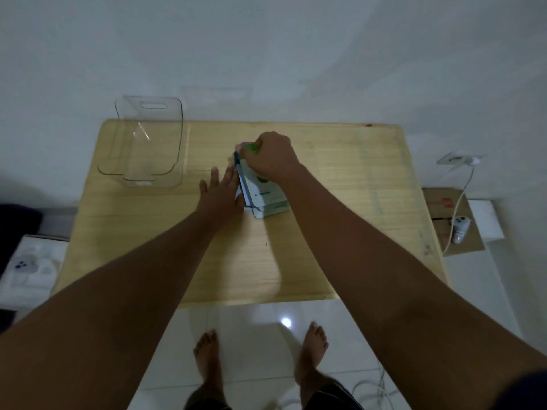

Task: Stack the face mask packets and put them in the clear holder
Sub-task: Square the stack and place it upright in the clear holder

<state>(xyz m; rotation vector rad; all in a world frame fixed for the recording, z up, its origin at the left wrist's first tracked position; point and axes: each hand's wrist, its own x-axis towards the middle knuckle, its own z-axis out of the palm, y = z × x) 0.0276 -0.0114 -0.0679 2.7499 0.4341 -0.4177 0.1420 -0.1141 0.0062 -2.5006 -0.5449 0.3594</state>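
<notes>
A small stack of white face mask packets (263, 199) with blue and green print lies near the middle of the wooden table (340, 187). My right hand (273, 156) is closed over the far end of the stack and grips it. My left hand (220, 189) lies flat with fingers apart, pressed against the stack's left edge. The clear holder (148, 143) stands open-topped at the table's far left corner, well apart from both hands. Nothing shows inside it.
A white wall runs right behind the table. To the right stand a cardboard box (453, 220) with a white controller (460, 229) and a cable. On the left sits a white tray (32, 261) with another controller. My bare feet stand on the tiled floor below.
</notes>
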